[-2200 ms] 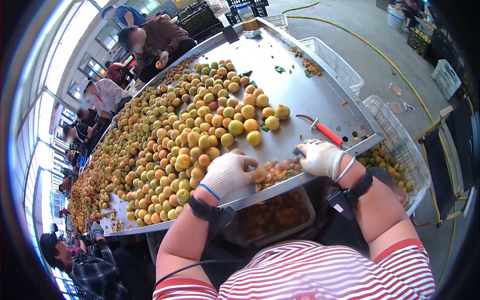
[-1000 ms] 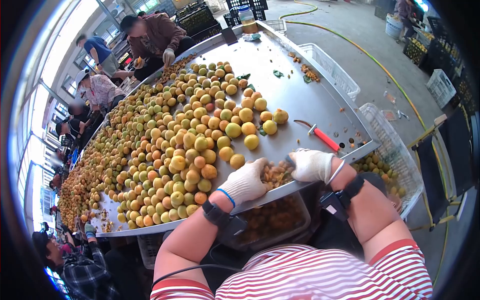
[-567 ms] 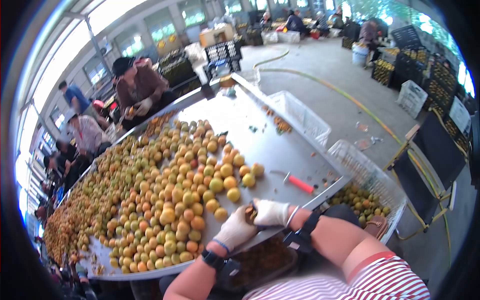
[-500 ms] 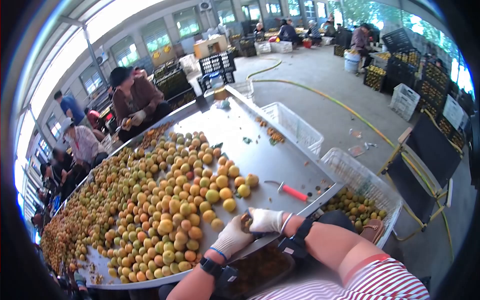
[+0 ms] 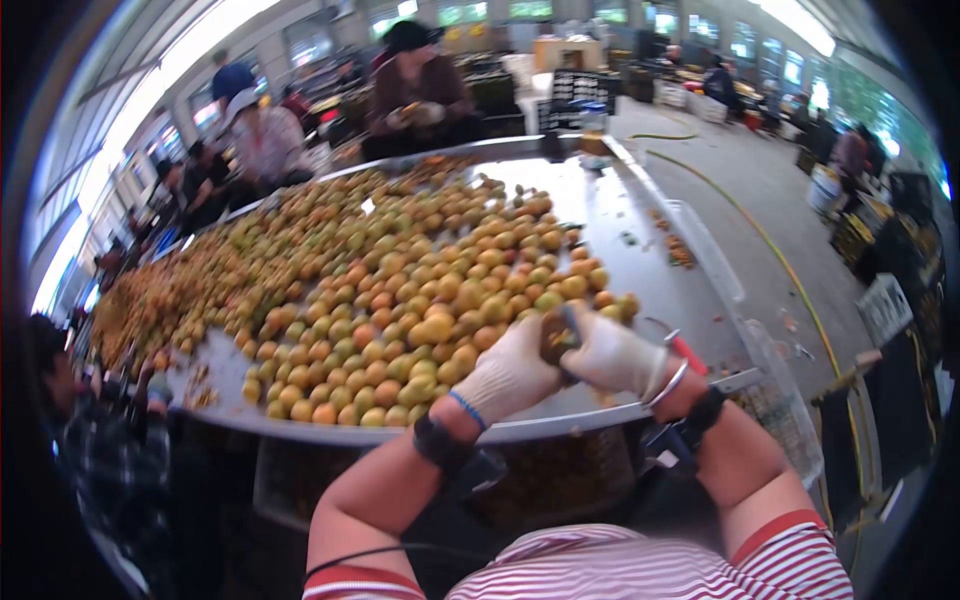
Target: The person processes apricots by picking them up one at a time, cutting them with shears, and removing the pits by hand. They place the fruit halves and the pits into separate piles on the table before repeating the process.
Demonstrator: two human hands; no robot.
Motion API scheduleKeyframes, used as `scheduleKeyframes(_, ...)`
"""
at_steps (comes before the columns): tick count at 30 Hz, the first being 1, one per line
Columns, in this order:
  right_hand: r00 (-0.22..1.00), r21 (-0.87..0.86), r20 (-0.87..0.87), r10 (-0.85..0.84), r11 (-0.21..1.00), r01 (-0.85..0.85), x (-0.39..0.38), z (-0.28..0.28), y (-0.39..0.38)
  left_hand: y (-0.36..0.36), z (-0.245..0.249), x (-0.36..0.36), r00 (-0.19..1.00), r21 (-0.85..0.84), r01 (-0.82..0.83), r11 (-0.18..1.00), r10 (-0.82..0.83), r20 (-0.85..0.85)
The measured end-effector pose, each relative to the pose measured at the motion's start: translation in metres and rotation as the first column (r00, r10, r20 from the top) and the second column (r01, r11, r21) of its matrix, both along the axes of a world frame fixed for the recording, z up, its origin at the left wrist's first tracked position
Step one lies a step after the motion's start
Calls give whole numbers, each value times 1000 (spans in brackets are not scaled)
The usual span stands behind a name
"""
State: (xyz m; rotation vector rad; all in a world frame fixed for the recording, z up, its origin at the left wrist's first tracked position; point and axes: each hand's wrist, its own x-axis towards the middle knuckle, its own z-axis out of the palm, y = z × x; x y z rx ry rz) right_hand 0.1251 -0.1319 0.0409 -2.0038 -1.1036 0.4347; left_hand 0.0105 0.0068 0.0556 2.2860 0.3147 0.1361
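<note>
My left hand [image 5: 515,374], in a white glove, is closed around a brownish round fruit [image 5: 556,342] just above the near edge of the metal table. Against the same fruit, my right hand [image 5: 617,355], also gloved in white, is closed too. A thin dark bluish edge shows by its fingers, but what it belongs to is blurred and mostly hidden. Beyond both hands spreads a broad heap of yellow, orange and greenish apricot-like fruit [image 5: 400,310]. A red-handled knife with a curved blade [image 5: 688,353] lies on the table right of my right hand.
The metal table [image 5: 625,215] has a raised rim. White plastic crates [image 5: 785,400] stand along its right side. A person in a brown top [image 5: 420,95] holds fruit across the table; other people sit to the left. A yellow-green hose [image 5: 770,245] crosses the floor near a folding chair [image 5: 865,430].
My view has swung left and tilted, so the table sits more level and farther right. Both hands, still together at the fruit, now appear higher and further right in view.
</note>
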Motion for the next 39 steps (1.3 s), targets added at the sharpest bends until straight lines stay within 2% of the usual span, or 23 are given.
scheduleKeyframes(2, 994, 61, -30, 106, 993, -104, -33, 28, 36, 23, 34, -43, 992, -24, -113, 993, 112, -50)
scheduleKeyframes(4, 966, 62, 231, 121, 988, -138, -78, 56, 71, 61, 28, -80, 980, -207, -124, 970, 152, 126)
scheduleKeyframes(6, 936, 182, 270, 224, 943, -278, -110, 51, 116, 80, 54, -140, 953, 52, -289, 956, 281, 116)
scheduleKeyframes(8, 889, 212, 391, 240, 916, -340, -155, 38, 162, 98, 60, -192, 902, 77, -417, 906, 401, 162)
scheduleKeyframes(10, 890, 166, 306, 338, 901, -400, -207, 45, 192, 130, 37, -245, 868, 169, -491, 854, 463, 180)
scheduleKeyframes(12, 872, 48, 180, 455, 881, -470, -251, 39, 226, 130, 46, -288, 816, 56, -577, 815, 571, 90)
scheduleKeyframes(14, 779, -152, -3, 627, 769, -620, -280, 47, 245, 159, 2, -330, 778, 32, -627, 778, 625, 61)
scheduleKeyframes(15, 776, -89, 107, 622, 783, -616, -296, 12, 261, 173, -18, -349, 748, 2, -663, 748, 663, 38)
scheduleKeyframes(16, 765, -91, 92, 638, 770, -631, -302, 4, 264, 179, -25, -363, 735, 0, -677, 736, 677, 22)
scheduleKeyframes(18, 715, -156, 161, 680, 733, -662, -301, -14, 261, 189, -41, -383, 725, 221, -613, 759, 651, -224)
scheduleKeyframes(21, 747, -95, 103, 657, 754, -650, -276, -30, 240, 205, -78, -401, 677, 193, -676, 711, 703, -218)
scheduleKeyframes(23, 788, -48, 75, 611, 792, -609, -249, -20, 207, 208, -84, -398, 664, 189, -708, 681, 732, -150)
scheduleKeyframes(24, 819, -69, 122, 560, 828, -556, -235, -21, 189, 215, -97, -399, 683, -71, -730, 679, 722, -112)
scheduleKeyframes(27, 844, 29, 111, 524, 847, -530, -175, -28, 121, 198, -68, -362, 724, -186, -667, 721, 687, 62)
scheduleKeyframes(28, 880, -54, 72, 470, 883, -467, -157, -31, 95, 189, -53, -341, 742, -202, -643, 739, 666, 73)
scheduleKeyframes(31, 935, -27, 99, 342, 940, -341, -104, -30, 10, 135, -8, -261, 835, -355, -474, 806, 539, 108)
scheduleKeyframes(33, 966, 37, 226, 124, 990, -136, -68, -39, -38, 101, 6, -214, 916, -355, -321, 878, 383, 121)
scheduleKeyframes(34, 972, 11, 227, -63, 998, 62, -44, -50, -62, 84, 13, -187, 960, -350, -210, 913, 261, 103)
scheduleKeyframes(35, 921, 12, 337, -194, 979, 202, -17, -50, -81, 74, 14, -161, 992, -214, -52, 975, 75, 99)
scheduleKeyframes(36, 895, -50, 230, -381, 914, 402, 11, -52, -100, 57, 17, -131, 996, -135, 66, 989, -57, 69)
scheduleKeyframes(37, 793, -65, 388, -470, 844, 532, 44, -65, -117, 36, 16, -102, 989, -155, 145, 977, -138, 54)
scheduleKeyframes(38, 747, -233, 439, -499, 740, 631, 61, -53, -127, 26, 3, -74, 977, -201, 212, 956, -215, 8)
scheduleKeyframes(39, 695, -254, 519, -498, 687, 681, 87, -68, -139, 13, -5, -45, 947, -175, 309, 935, -319, -35)
